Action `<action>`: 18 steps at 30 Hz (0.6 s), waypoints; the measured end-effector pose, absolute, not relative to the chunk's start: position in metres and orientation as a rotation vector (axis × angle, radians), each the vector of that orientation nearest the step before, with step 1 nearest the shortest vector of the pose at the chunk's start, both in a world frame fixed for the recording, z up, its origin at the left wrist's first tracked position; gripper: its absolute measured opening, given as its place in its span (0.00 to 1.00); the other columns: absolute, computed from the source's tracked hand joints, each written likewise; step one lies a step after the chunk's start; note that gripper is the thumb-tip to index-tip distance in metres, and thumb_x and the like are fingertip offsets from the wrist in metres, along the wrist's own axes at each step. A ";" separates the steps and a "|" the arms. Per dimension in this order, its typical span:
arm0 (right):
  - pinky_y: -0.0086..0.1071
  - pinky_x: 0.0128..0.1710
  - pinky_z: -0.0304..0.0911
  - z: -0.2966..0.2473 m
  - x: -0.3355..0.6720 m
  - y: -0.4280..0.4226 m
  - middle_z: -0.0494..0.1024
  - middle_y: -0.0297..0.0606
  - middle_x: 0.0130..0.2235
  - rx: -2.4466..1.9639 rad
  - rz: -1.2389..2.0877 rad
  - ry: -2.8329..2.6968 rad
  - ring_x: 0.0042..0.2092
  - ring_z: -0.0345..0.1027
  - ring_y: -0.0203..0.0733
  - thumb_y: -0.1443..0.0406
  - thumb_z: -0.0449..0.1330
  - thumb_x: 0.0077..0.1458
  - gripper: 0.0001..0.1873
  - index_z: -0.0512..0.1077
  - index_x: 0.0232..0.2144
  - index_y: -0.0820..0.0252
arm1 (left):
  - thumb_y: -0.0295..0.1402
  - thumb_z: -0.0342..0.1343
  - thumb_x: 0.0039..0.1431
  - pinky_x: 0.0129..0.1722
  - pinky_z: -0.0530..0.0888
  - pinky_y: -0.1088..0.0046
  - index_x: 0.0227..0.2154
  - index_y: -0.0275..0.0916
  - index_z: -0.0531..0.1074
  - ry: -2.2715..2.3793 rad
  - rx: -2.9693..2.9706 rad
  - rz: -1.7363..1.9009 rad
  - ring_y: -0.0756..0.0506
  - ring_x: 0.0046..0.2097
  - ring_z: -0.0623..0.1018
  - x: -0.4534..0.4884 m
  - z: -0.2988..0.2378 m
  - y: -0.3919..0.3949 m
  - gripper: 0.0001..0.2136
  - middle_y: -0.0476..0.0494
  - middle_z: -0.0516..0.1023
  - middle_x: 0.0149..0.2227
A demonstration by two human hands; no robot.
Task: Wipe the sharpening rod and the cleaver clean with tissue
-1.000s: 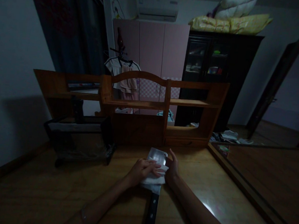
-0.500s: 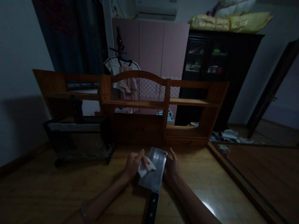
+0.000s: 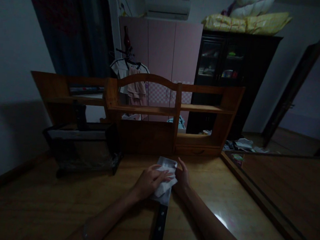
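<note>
A cleaver (image 3: 164, 200) with a broad metal blade and a black riveted handle points away from me, its handle toward the bottom edge of the view. My left hand (image 3: 150, 181) presses a folded white tissue (image 3: 166, 182) flat over the middle of the blade, covering much of it. At the blade's right edge, my right hand (image 3: 182, 180) holds the cleaver with the thumb raised; its other fingers are hidden behind the blade. Beneath both hands lies the wooden tabletop (image 3: 118, 215).
Across the back of the table stands a wooden shelf unit (image 3: 146, 111). A dark-framed glass tank (image 3: 81, 150) sits at the left. A raised wooden edge (image 3: 244, 183) runs along the right. Behind are a pink wardrobe (image 3: 160, 49) and a black cabinet (image 3: 255, 80).
My left hand has moved right with the tissue, from the blade's left side onto its middle. The fingers now lie flatter over it. The right hand stays at the blade's right edge.
</note>
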State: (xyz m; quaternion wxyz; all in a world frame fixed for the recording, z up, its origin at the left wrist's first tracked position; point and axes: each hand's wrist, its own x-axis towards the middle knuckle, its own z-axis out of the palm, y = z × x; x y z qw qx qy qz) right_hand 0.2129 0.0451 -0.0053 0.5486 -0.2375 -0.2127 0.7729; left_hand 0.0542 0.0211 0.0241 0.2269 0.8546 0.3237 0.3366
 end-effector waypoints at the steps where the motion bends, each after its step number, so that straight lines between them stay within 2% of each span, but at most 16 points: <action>1: 0.37 0.29 0.68 -0.006 0.214 0.046 0.77 0.41 0.21 -0.591 1.831 -0.487 0.27 0.73 0.46 0.52 0.54 0.53 0.19 0.70 0.24 0.62 | 0.38 0.39 0.66 0.60 0.58 0.63 0.45 0.48 0.75 0.841 2.424 0.864 0.46 0.54 0.71 0.057 0.027 0.016 0.18 0.51 0.74 0.50; 4: 0.33 0.25 0.67 -0.007 0.217 0.047 0.76 0.39 0.20 -0.632 1.844 -0.450 0.23 0.71 0.43 0.52 0.55 0.53 0.20 0.70 0.22 0.62 | 0.37 0.40 0.66 0.62 0.55 0.61 0.55 0.50 0.65 0.750 2.566 0.761 0.46 0.61 0.63 0.063 0.032 0.007 0.18 0.51 0.64 0.58; 6: 0.31 0.21 0.65 -0.007 0.217 0.048 0.75 0.38 0.19 -0.635 1.862 -0.458 0.20 0.69 0.40 0.51 0.55 0.53 0.20 0.70 0.22 0.62 | 0.37 0.40 0.66 0.62 0.55 0.62 0.56 0.49 0.64 0.720 2.579 0.751 0.46 0.61 0.62 0.062 0.032 0.007 0.18 0.51 0.63 0.59; 10: 0.27 0.15 0.58 -0.005 0.215 0.047 0.74 0.37 0.17 -0.730 1.820 -0.475 0.16 0.64 0.36 0.52 0.54 0.54 0.20 0.70 0.22 0.62 | 0.36 0.37 0.67 0.60 0.59 0.63 0.49 0.47 0.72 0.647 2.474 0.777 0.46 0.59 0.65 0.053 0.026 0.017 0.19 0.50 0.70 0.54; 18: 0.30 0.18 0.60 0.003 0.214 0.040 0.77 0.38 0.23 -0.646 1.784 -0.556 0.19 0.67 0.39 0.54 0.54 0.54 0.18 0.72 0.28 0.62 | 0.38 0.36 0.66 0.58 0.61 0.65 0.38 0.44 0.79 0.527 2.288 0.815 0.44 0.54 0.72 0.045 0.031 0.022 0.22 0.48 0.78 0.44</action>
